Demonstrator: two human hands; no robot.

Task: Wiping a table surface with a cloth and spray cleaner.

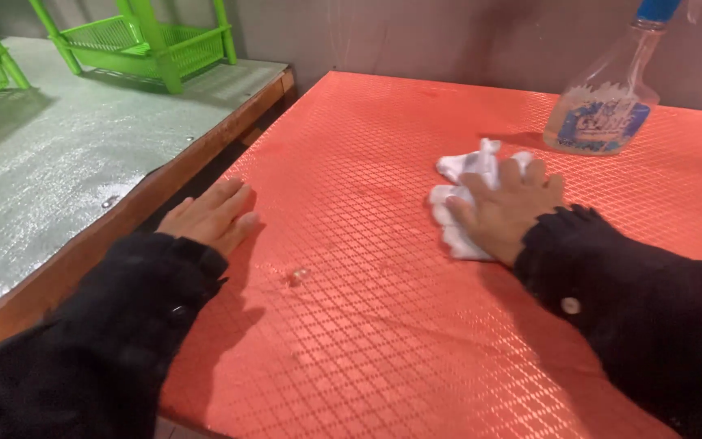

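Observation:
My right hand [507, 210] lies flat on a crumpled white cloth [463, 171], pressing it onto the red diamond-patterned table top [367, 325]. The fingers are spread over the cloth, not curled round it. My left hand [209, 215] rests palm down on the table's left edge, fingers together, holding nothing. Both arms wear black sleeves. A small wet spot or crumb [296, 276] sits on the red surface between my hands.
A clear spray bottle [603, 102] with a blue label and blue top stands at the back right, just beyond the cloth. To the left is a lower grey-green bench [50, 171] with a wooden edge, carrying green plastic baskets [152, 41]. A wall runs behind.

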